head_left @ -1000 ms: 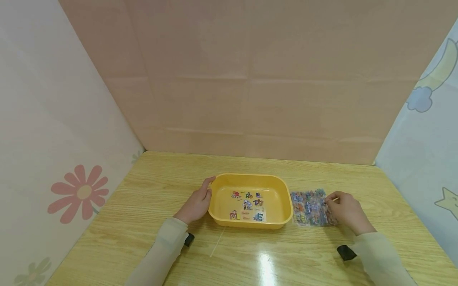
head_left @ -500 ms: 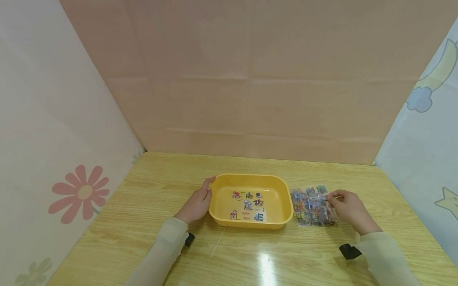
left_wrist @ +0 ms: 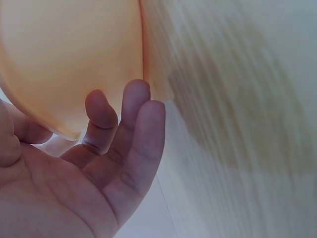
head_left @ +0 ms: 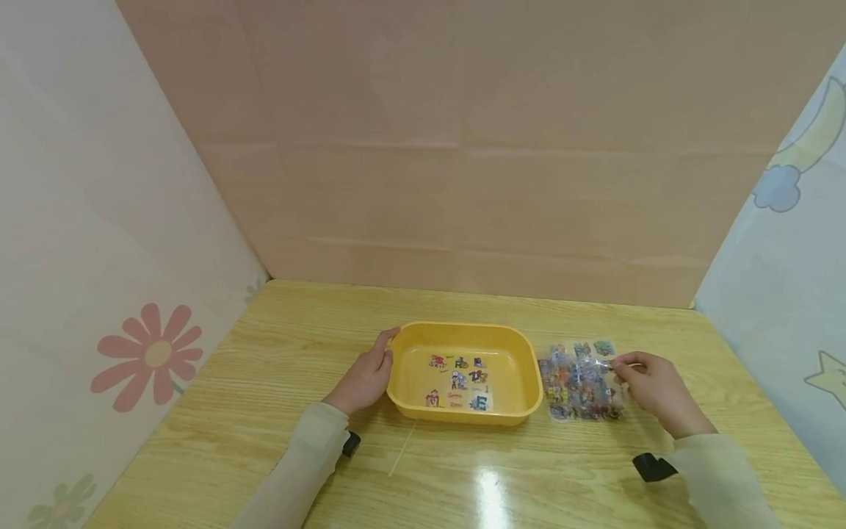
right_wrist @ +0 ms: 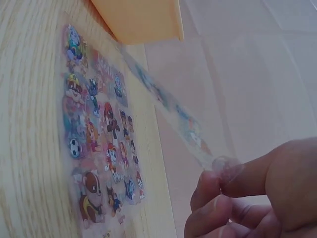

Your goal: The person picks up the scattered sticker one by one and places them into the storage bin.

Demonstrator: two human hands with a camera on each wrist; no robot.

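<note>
My left hand [head_left: 360, 378] holds the left end of a yellow plastic tub [head_left: 463, 417]. In the left wrist view its thumb is at the rim and the curled fingers [left_wrist: 141, 144] lie along the outer wall. To the tub's right, my right hand [head_left: 654, 388] pinches the edge of a clear sticker sheet [right_wrist: 171, 106] between thumb and forefinger. That sheet slants up, raised off more cartoon sticker sheets [right_wrist: 91, 131] lying on the table. Inside the tub lies a transparent sheet with a few printed stickers [head_left: 457, 379].
The wooden table [head_left: 317, 316] ends at a plain beige backdrop [head_left: 463, 206]. Printed side walls stand left and right, one with a pink flower [head_left: 156, 355]. A thin pale strip [head_left: 402, 450] lies in front of the tub.
My right hand has drawn slightly right with the pinched sheet, lifting its near edge and uncovering stickers at the back of the pile. The left hand and tub hold still.
</note>
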